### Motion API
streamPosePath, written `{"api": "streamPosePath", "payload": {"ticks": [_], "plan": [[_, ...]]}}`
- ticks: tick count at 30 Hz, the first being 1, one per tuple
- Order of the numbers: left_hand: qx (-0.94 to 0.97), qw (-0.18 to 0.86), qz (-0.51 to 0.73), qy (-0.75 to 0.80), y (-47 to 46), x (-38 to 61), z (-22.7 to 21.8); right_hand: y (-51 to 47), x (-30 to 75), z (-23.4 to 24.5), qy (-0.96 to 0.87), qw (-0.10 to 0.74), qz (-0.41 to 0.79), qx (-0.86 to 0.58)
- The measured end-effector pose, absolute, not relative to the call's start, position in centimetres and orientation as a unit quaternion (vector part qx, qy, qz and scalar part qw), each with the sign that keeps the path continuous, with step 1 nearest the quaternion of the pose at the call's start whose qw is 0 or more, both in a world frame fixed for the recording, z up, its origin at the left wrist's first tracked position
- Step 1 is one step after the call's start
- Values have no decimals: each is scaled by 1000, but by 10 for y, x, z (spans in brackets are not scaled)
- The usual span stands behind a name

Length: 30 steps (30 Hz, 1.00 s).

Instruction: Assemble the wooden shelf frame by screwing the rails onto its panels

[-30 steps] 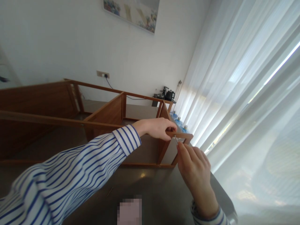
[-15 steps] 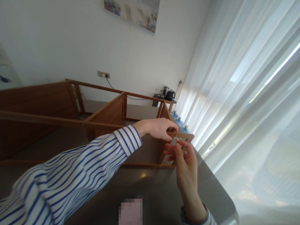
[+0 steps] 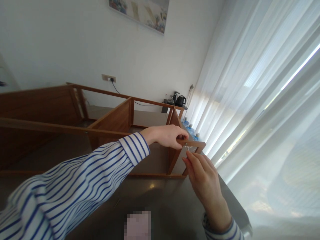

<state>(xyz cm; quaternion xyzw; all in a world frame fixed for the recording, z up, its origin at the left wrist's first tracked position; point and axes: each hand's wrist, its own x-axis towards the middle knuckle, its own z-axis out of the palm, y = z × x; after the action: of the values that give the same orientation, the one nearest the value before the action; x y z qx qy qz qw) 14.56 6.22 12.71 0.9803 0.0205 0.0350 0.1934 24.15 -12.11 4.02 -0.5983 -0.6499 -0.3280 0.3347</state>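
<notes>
A brown wooden furniture frame [image 3: 112, 120] lies on the dark floor, open side up. My left hand [image 3: 168, 136] grips the top rail of the frame near its right corner [image 3: 197, 145]. Just below that rail, my right hand [image 3: 202, 175] pinches a small thin metal tool [image 3: 187, 147], whose tip points up at the underside of the rail. Both arms wear blue-and-white striped sleeves.
White sheer curtains [image 3: 262, 100] fill the right side. A low table with a black kettle [image 3: 180, 100] stands at the far wall, with water bottles [image 3: 191, 128] on the floor beside it. A wall socket [image 3: 108, 78] and a picture [image 3: 140, 13] are on the white wall.
My right hand turned over with its fingers spread half a second ago, then rolled back, again pinching the metal tool under the rail. My left hand stayed on the rail.
</notes>
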Motion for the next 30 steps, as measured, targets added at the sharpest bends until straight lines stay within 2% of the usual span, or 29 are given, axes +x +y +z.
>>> {"api": "streamPosePath", "payload": {"ticks": [3,6,9,12,14,16,20,22,25,27,30], "plan": [[980,194,36,20,63,146,127,-116,236,40,-594,416,-263,-637],[979,201,33,18,63,146,127,-109,228,38,-480,563,-106,-665],[980,198,34,13,62,145,127,-104,221,35,-382,696,60,-606],[980,194,43,14,62,145,127,-102,218,33,-341,753,146,-544],[980,195,47,15,62,145,127,-104,219,32,-357,740,147,-550],[980,195,44,17,62,145,127,-107,222,32,-404,692,96,-591],[980,193,38,17,61,146,127,-116,231,35,-551,507,-113,-654],[981,191,41,16,61,146,127,-120,236,36,-606,415,-217,-643],[980,193,42,20,60,146,127,-124,242,40,-635,320,-330,-621],[980,194,39,22,60,146,127,-125,243,42,-631,289,-367,-619],[980,194,38,22,61,146,127,-123,239,40,-611,295,-372,-633]]}}
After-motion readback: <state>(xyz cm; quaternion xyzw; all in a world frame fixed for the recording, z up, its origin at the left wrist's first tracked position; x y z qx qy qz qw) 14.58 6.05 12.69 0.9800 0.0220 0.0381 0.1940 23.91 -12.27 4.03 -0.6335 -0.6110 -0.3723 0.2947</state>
